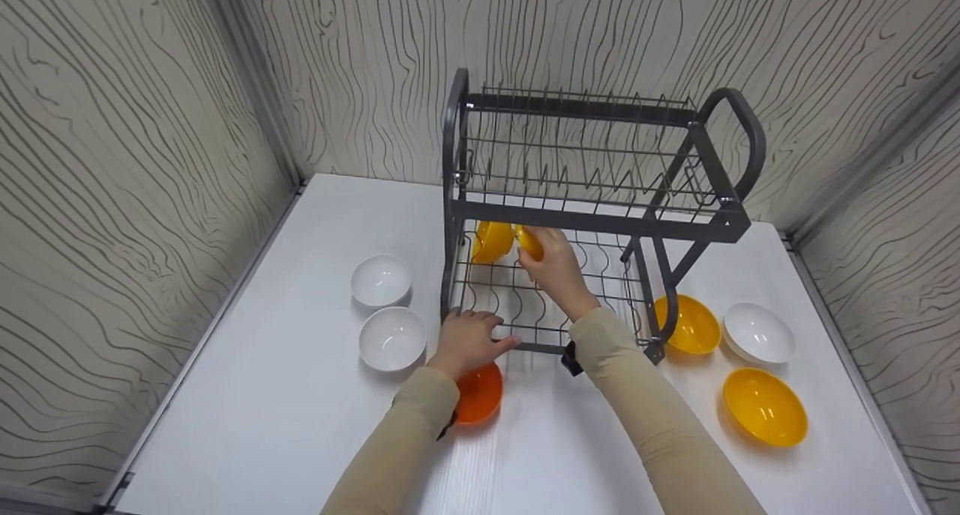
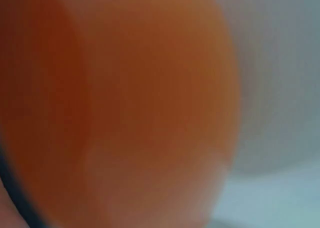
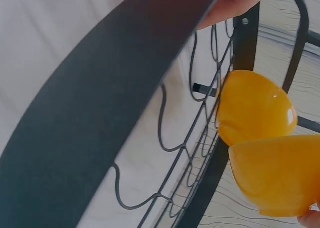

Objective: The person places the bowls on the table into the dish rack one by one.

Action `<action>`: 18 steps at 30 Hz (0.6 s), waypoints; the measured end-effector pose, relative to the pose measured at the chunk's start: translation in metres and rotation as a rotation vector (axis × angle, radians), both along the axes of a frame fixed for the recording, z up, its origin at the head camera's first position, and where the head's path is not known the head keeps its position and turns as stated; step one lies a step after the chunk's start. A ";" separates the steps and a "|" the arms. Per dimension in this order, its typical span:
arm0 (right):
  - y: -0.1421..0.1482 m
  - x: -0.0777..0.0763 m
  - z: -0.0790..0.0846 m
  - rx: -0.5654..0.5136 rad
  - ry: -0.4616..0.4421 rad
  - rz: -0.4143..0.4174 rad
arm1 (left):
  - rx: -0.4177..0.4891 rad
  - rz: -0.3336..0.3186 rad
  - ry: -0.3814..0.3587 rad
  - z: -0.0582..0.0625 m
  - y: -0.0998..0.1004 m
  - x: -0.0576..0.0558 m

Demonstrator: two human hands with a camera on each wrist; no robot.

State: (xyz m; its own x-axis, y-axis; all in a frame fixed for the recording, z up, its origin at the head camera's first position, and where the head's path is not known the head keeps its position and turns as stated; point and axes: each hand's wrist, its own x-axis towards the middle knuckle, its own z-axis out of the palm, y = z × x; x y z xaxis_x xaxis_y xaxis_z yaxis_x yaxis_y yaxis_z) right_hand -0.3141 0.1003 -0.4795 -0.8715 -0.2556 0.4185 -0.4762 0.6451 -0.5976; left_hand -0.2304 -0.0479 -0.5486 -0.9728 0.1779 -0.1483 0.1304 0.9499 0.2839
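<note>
Tabletop (image 1: 277,395): rack (image 1: 585,220) holds yellow bowl (image 1: 491,243); right hand (image 1: 559,271) pinches second bowl (image 3: 277,178); left hand (image 1: 471,341) touches rack, seemingly loosely.

Head view looks down, sharing the rack (image 1: 592,221) with nearer right wrist; left wrist crowds the orange bowl (image 1: 481,395).

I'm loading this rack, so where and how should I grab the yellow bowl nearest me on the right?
I'd pinch the nearest yellow bowl by its near rim, coming down from the front right. It sits open side up, leaving that rim exposed; the white bowl close behind could hamper a far-side hold.
</note>
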 end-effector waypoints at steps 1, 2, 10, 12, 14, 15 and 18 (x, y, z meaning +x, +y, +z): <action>0.000 -0.002 -0.001 -0.004 -0.028 -0.007 | -0.004 -0.002 0.004 0.000 0.000 0.000; -0.001 -0.004 -0.002 -0.009 -0.053 -0.013 | -0.007 -0.004 0.006 0.000 0.000 0.000; -0.004 -0.016 -0.013 -0.099 -0.158 -0.044 | -0.030 -0.017 0.022 0.001 -0.001 0.002; -0.005 -0.018 -0.016 -0.142 -0.180 -0.055 | -0.031 -0.021 0.022 0.001 -0.001 0.002; -0.005 -0.020 -0.017 -0.187 -0.201 -0.062 | -0.027 -0.023 0.023 0.002 -0.001 0.001; -0.006 -0.021 -0.017 -0.203 -0.209 -0.068 | -0.025 -0.023 0.024 0.002 -0.001 0.001; -0.007 -0.024 -0.018 -0.232 -0.232 -0.086 | -0.023 -0.020 0.023 0.003 -0.001 0.001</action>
State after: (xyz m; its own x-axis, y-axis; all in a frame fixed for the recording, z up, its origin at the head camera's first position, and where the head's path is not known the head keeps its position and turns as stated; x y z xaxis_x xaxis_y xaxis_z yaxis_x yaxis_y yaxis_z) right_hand -0.3380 0.0936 -0.4973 -0.9645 -0.0982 0.2451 -0.2602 0.5114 -0.8190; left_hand -0.2291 -0.0490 -0.5458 -0.9722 0.1943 -0.1306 0.1558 0.9533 0.2587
